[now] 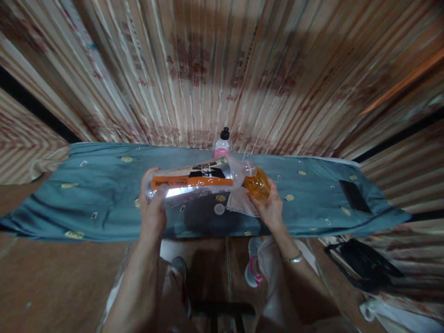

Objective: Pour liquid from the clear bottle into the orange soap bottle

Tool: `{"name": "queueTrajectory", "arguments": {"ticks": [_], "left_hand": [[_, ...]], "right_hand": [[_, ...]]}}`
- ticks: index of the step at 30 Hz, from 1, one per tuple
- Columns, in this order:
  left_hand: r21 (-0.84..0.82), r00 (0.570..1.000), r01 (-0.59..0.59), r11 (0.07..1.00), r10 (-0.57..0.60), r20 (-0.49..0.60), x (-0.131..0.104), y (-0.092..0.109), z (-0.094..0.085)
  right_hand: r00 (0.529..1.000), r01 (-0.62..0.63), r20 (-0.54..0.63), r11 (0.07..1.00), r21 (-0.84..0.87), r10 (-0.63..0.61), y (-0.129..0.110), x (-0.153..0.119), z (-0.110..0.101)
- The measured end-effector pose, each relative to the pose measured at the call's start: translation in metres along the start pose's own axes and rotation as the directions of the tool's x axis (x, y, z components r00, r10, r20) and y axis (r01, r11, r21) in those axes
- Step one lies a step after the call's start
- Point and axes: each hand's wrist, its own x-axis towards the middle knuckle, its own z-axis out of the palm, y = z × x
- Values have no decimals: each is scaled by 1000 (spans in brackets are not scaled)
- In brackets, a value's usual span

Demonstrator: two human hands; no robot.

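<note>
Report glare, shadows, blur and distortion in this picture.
Head view: dim lighting; bright glare on the clear bottle in the left hand; dark shadow on the blue-green cloth below it; curtain pleats fanning outward, as through a wide lens; fine print on the orange label too soft to read.

You see a big bottle [193, 181] that is clear, marked orange and black, an amber container [259, 185], a teal cloth [107, 196] dotted with yellow ovals, a pink-and-clear small bottle [221, 151] capped in black, and a beige-and-brown striped curtain [215, 69] with reddish flowers.
</note>
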Motion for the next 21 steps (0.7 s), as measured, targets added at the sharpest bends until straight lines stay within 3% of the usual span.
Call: {"name": "queueTrajectory", "arguments": {"ticks": [9,21], "left_hand": [[-7,999,45,999,-45,10,-2,5,1],[52,1000,14,999,-14,-15,-4,7,3]], "right_hand": [[1000,7,-22,1000,0,-7,5,-1,3],[999,-34,1,999,14,34,-3,0,1]]}}
